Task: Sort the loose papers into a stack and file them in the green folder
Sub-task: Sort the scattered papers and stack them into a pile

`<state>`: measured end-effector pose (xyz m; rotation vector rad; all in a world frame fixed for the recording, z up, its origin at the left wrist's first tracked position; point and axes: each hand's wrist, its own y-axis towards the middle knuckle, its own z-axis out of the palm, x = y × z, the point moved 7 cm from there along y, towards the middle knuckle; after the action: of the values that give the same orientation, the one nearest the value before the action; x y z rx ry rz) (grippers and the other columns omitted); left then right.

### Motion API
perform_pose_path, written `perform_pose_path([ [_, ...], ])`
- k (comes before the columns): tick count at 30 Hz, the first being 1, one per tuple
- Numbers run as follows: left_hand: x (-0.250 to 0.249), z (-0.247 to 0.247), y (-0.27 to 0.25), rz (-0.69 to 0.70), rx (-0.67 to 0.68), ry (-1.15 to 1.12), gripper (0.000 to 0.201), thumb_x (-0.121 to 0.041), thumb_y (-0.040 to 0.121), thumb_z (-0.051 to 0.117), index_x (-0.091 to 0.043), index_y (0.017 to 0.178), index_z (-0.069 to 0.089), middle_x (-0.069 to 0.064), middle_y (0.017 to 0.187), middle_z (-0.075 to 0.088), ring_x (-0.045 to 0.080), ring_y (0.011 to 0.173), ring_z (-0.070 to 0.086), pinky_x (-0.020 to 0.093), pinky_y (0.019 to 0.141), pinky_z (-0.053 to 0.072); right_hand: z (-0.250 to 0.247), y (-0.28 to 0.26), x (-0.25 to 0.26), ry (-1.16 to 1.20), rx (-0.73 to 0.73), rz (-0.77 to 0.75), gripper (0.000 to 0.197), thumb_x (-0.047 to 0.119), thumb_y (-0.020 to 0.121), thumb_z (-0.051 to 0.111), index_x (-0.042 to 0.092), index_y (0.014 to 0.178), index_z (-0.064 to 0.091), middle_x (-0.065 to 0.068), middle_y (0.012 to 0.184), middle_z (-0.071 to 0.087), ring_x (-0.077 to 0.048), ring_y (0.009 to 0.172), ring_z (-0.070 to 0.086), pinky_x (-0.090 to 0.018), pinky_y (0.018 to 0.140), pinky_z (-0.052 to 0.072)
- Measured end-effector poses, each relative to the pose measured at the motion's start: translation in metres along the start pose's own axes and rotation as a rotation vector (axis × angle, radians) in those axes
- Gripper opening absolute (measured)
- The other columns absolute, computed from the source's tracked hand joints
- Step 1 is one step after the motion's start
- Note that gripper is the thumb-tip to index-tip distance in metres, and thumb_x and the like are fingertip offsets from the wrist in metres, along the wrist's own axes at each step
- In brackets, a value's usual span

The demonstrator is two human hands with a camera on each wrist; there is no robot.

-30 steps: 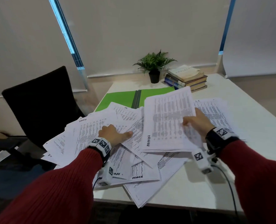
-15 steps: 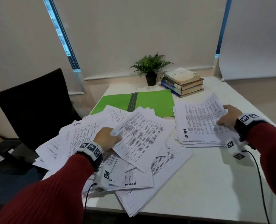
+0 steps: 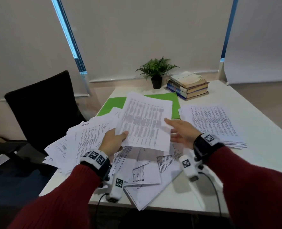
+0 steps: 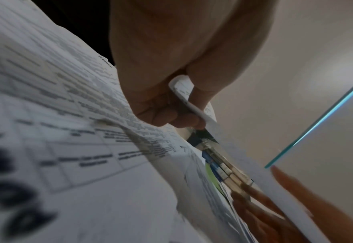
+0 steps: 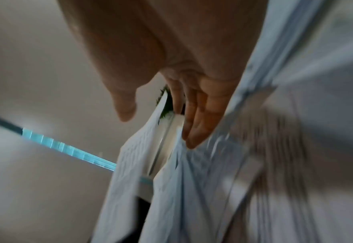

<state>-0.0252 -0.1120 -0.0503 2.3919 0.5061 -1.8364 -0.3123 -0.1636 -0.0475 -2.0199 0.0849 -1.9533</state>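
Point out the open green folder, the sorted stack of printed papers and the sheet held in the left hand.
Open green folder [image 3: 111, 105]: head view, bare left flap.
Sorted stack of printed papers [image 3: 214, 121]: head view, top sheet.
Held printed sheet [image 3: 145, 121]: head view, its middle.

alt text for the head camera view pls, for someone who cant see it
A person's left hand holds a printed sheet up over a messy spread of loose papers on a white table, while the open right hand reaches toward it. A neater stack lies to the right; a green folder, potted plant and books sit behind.

"ADMIN", handwritten, on 2 loose sheets [image 3: 146, 176], [image 3: 85, 125].
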Motion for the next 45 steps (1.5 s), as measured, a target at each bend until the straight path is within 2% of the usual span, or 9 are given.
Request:
perform_pose_path([
  [7, 0.004, -0.044, 0.006, 0.038, -0.044, 0.565, 0.054, -0.071, 0.097, 0.055, -0.019, 0.101, 0.066, 0.001, 0.103, 0.071, 0.025, 0.099, 0.067, 0.036, 0.081, 0.049, 0.047, 0.003, -0.028, -0.027, -0.117, -0.125, 0.032, -0.006, 0.09, 0.07, 0.025, 0.091, 0.064, -0.002, 0.107, 0.072, -0.025, 0.099, 0.068, -0.044, 0.105, 0.05],
  [11, 0.038, -0.102, 0.028, -0.2, -0.089, 0.935, 0.096, -0.093, 0.052, 0.072, -0.014, 0.105, 0.065, 0.011, 0.109, 0.073, 0.032, 0.1, 0.071, 0.041, 0.086, 0.061, 0.048, 0.004, -0.032, -0.094, -0.175, -0.124, 0.029, -0.006, 0.087, 0.069, 0.018, 0.1, 0.061, -0.01, 0.116, 0.072, -0.029, 0.104, 0.067, -0.045, 0.102, 0.052],
  [14, 0.048, -0.106, 0.027, -0.234, -0.076, 0.829, 0.064, -0.067, 0.061, 0.093, -0.014, 0.086, 0.066, 0.001, 0.07, 0.059, 0.023, 0.066, 0.059, 0.027, 0.058, 0.045, 0.047, 0.002, -0.032, -0.129, -0.204, -0.121, 0.028, -0.007, 0.088, 0.066, 0.02, 0.091, 0.058, -0.008, 0.106, 0.068, -0.027, 0.099, 0.062, -0.036, 0.092, 0.049],
  [18, 0.06, -0.101, 0.034, -0.176, -0.095, 0.632, 0.046, -0.036, 0.072, 0.098, -0.014, 0.066, 0.058, 0.004, 0.068, 0.058, 0.027, 0.069, 0.063, 0.03, 0.064, 0.05, 0.045, 0.004, -0.035, -0.124, -0.221, -0.11, 0.026, -0.007, 0.085, 0.066, 0.015, 0.097, 0.058, -0.011, 0.106, 0.069, -0.031, 0.101, 0.064, -0.034, 0.085, 0.047],
  [22, 0.04, -0.11, 0.034, -0.047, -0.185, 0.638, 0.031, -0.033, 0.089, 0.083, -0.014, 0.112, 0.074, 0.008, 0.115, 0.075, 0.032, 0.106, 0.069, 0.036, 0.095, 0.055, 0.043, 0.006, -0.038, -0.093, -0.213, -0.096, 0.032, -0.005, 0.086, 0.067, 0.008, 0.114, 0.058, -0.013, 0.115, 0.069, -0.029, 0.101, 0.063, -0.034, 0.084, 0.046],
  [30, -0.059, -0.177, 0.005, 0.241, -0.76, 0.144, 0.026, -0.025, 0.102, 0.065, -0.006, 0.119, 0.07, 0.01, 0.111, 0.074, 0.03, 0.101, 0.072, 0.038, 0.085, 0.056, 0.046, 0.007, -0.037, -0.126, -0.169, -0.127, 0.039, -0.005, 0.088, 0.066, 0.009, 0.124, 0.057, -0.003, 0.111, 0.066, -0.014, 0.091, 0.061, -0.019, 0.065, 0.041],
  [37, -0.042, -0.106, 0.033, 0.134, -0.36, 0.058, 0.017, -0.018, 0.103, 0.068, -0.005, 0.111, 0.074, 0.01, 0.098, 0.074, 0.022, 0.074, 0.067, 0.03, 0.067, 0.053, 0.054, 0.012, -0.038, -0.064, -0.125, -0.1, 0.034, 0.0, 0.092, 0.062, 0.012, 0.125, 0.06, -0.014, 0.123, 0.07, -0.022, 0.09, 0.066, -0.029, 0.074, 0.05],
  [42, 0.011, -0.04, 0.037, -0.005, -0.163, 0.27, 0.022, -0.022, 0.103, 0.067, 0.0, 0.108, 0.069, 0.003, 0.077, 0.066, 0.02, 0.06, 0.06, 0.029, 0.055, 0.048, 0.056, 0.008, -0.033, -0.009, -0.144, -0.033, 0.064, 0.053, 0.108, 0.032, 0.014, 0.159, 0.033, -0.005, 0.165, 0.033, -0.025, 0.152, 0.031, -0.038, 0.122, 0.023],
  [45, 0.023, -0.014, 0.035, -0.045, -0.078, 0.329, 0.03, -0.027, 0.102, 0.069, -0.004, 0.12, 0.066, 0.013, 0.111, 0.076, 0.029, 0.087, 0.071, 0.041, 0.083, 0.062, 0.058, 0.013, -0.031, 0.017, -0.13, -0.024, 0.077, 0.069, 0.101, 0.029, 0.021, 0.161, 0.03, -0.005, 0.166, 0.031, -0.026, 0.153, 0.028, -0.044, 0.124, 0.02],
])
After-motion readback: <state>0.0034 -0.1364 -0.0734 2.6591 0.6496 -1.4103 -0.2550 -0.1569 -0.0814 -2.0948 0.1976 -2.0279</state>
